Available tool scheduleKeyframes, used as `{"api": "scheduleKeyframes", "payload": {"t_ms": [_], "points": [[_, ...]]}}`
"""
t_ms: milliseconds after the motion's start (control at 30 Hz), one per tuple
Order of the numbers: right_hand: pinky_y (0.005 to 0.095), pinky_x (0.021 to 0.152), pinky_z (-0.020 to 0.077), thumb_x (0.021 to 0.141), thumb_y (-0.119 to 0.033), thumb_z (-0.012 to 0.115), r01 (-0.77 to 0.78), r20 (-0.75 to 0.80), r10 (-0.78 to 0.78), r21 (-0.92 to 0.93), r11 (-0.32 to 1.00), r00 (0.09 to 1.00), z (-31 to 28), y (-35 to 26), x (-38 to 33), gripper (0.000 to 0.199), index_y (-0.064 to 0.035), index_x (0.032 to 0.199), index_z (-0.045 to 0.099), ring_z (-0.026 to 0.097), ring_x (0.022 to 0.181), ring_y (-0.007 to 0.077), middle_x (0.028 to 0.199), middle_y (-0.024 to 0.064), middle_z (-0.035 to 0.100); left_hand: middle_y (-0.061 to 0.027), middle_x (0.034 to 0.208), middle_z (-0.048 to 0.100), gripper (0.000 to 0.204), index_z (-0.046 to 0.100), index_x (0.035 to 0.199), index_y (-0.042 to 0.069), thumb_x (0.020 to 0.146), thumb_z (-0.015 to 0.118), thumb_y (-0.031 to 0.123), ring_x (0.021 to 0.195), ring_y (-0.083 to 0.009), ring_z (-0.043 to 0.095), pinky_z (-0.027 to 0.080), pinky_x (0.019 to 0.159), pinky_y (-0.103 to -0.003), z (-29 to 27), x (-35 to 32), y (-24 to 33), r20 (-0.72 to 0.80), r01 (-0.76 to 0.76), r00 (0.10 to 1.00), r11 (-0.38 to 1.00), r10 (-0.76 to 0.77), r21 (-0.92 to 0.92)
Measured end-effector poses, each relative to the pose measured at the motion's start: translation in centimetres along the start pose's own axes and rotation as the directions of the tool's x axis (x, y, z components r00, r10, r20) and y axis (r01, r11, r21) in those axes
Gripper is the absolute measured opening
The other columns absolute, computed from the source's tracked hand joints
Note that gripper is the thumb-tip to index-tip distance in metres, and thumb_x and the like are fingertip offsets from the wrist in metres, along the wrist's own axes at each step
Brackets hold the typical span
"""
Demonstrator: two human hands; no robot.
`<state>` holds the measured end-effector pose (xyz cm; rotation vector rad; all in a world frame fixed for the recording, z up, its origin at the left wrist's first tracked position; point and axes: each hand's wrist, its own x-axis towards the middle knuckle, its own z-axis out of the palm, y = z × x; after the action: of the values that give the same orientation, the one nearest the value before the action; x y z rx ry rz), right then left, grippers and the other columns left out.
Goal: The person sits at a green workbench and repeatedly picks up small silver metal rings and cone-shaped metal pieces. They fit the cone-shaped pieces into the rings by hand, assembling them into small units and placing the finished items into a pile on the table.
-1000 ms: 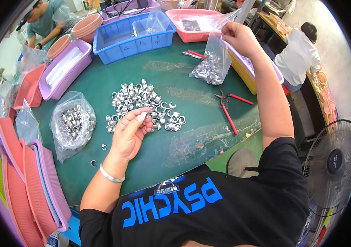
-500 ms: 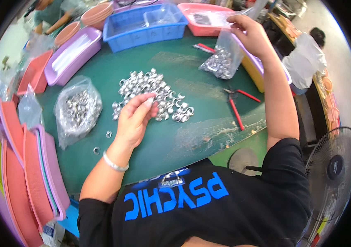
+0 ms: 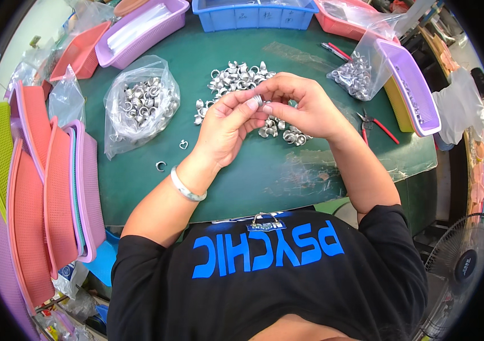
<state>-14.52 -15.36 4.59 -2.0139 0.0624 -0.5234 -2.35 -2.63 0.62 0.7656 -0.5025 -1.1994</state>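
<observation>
Both hands on one small silver ring, above the loose pile.
L hand (image 3: 225,128) & R hand (image 3: 301,108): fingers pinching ring (image 3: 258,101) betw. them; ring pile (image 3: 242,79) on green worktop (image 3: 242,165); bagged rings (image 3: 139,102) to left.

Piece between the fingers (image 3: 251,104): small metal part (image 3: 259,100), bright silver, glossy.
Heap just beyond the fingertips: loose metal rings (image 3: 236,74), shiny, smooth.
Left of the fingers: clear plastic bag (image 3: 139,102), thin, crinkled, glinting, with more silvery metal inside.
Under the hands: table cover (image 3: 242,176), green, matt; a clear glossy film over part of it.
Right of the fingers: pliers (image 3: 374,123), red smooth plastic grips.
Far left: stacked baskets (image 3: 43,187), moulded plastic mesh.
</observation>
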Motion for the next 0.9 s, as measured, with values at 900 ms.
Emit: {"api": "scheduleKeyframes", "payload": {"t_ms": [900], "points": [[0.0251,0.065,0.0453,0.069,0.003,0.063,0.191,-0.284,-0.194,-0.040,0.981,0.939,2.0,1.9,-1.5,0.040,-0.0048,0.107,0.054,0.058,0.082,0.0150,0.091,0.0062,0.057,-0.0090,0.092,0.060,0.028,0.052,0.106,0.000,0.083,0.060,0.014,0.081,-0.0134,0.058,0.048,0.071,-0.026,0.5,-0.3,-0.1,-0.023,-0.004,1.000,0.993,0.007,0.120]]}}
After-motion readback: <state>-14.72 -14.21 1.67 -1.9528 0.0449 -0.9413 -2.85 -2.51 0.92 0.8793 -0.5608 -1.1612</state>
